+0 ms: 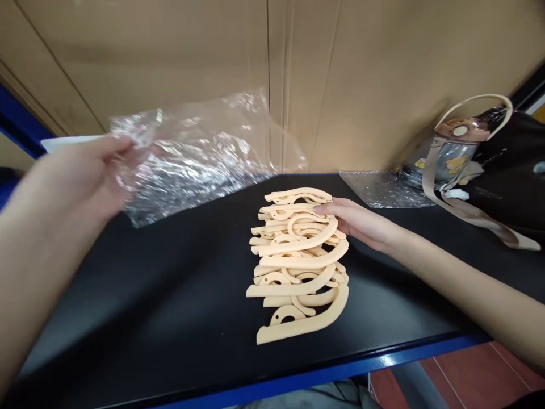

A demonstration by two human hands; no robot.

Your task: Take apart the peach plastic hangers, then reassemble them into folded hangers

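My left hand (91,176) is raised at the left, its fingers closed on a crinkled clear plastic bag (200,159), which stretches to the right above the black table. A pile of cream-coloured curved plastic pieces (302,261) lies in a long overlapping row at the middle of the table. Several of them have round holes and ring-like arms. My right hand (351,222) is at the far right end of the pile, thumb on top of a piece and the other fingers partly hidden behind it.
A bottle (457,150) with a handle and beige strap stands at the back right, beside a black bag (511,176). Another clear plastic sheet (383,188) lies near it. Cardboard (191,51) walls the back; a blue edge (383,362) runs along the table's front.
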